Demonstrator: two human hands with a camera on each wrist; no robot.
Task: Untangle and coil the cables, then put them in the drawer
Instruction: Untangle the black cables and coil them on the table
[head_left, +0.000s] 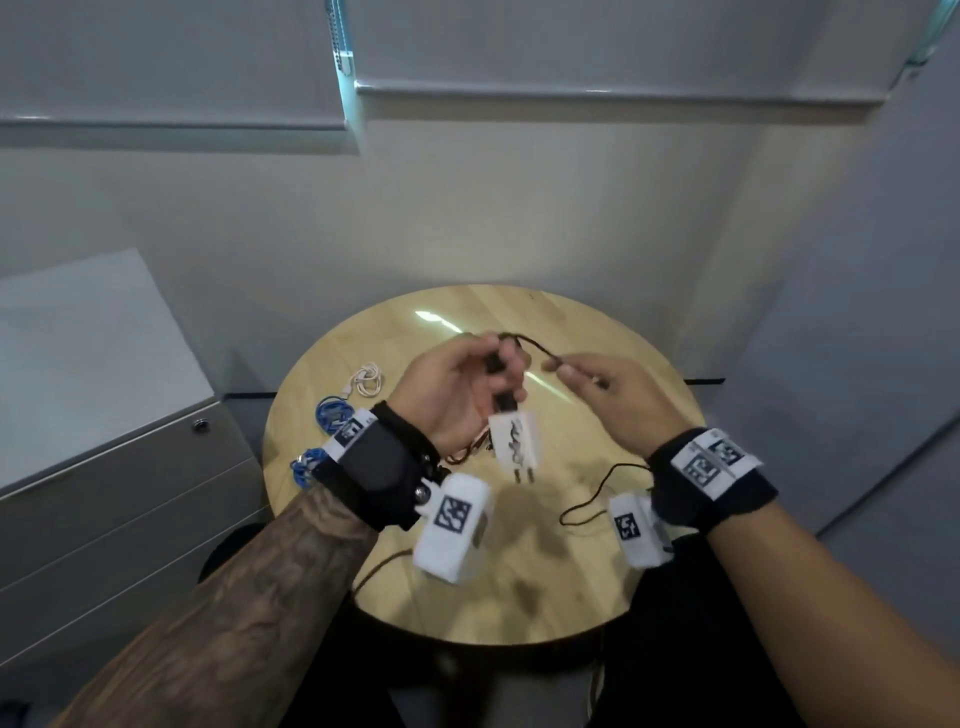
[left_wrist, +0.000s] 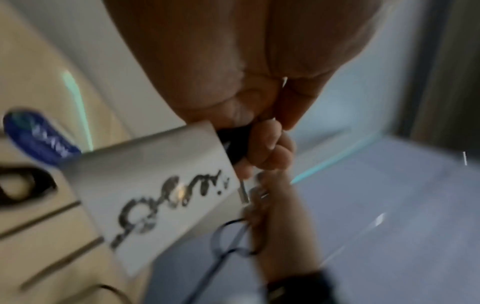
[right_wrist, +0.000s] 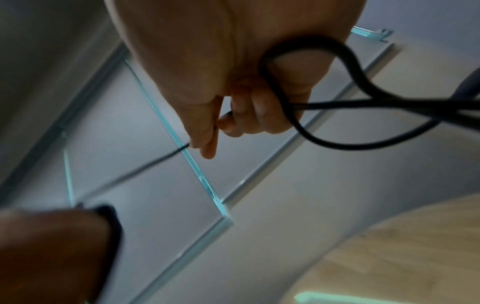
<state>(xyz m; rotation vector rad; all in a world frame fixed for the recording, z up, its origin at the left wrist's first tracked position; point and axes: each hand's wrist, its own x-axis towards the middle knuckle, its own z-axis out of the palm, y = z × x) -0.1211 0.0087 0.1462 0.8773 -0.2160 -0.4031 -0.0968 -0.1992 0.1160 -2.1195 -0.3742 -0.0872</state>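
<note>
Here, a grey drawer cabinet (head_left: 104, 415) stands at the left of the head view, beside a round wooden table (head_left: 597, 332) that fills the centre. Both forearms reach over the table, each with a dark wrist strap carrying white tagged blocks.

The left hand (head_left: 452, 389) is raised above the table with its fingers curled round the black plug end of a black cable (head_left: 535, 347); the left wrist view shows fingers (left_wrist: 270, 142) closed on the dark plug at the charger's upper edge. Directly below this grip hangs a white charger (head_left: 514, 441), prongs pointing down, with a dark scrawl on its face (left_wrist: 161, 197).

The right hand (head_left: 608, 400) is held just beside the left, thumb and forefinger pinching the same cable. In the right wrist view the thin cable leaves the pinch toward the lower left, while a thicker loop (right_wrist: 306, 86) crosses the palm and runs off to the right. From the right hand the cable (head_left: 597, 488) drops to the table and curves near the wrist.

On the left part of the table lie a blue cable (head_left: 332, 413), bundled, and beyond it a small white cable (head_left: 366, 382), also bundled; both are well apart from the hands. A reddish-brown cable (head_left: 467, 454) shows below the left wrist.
</note>
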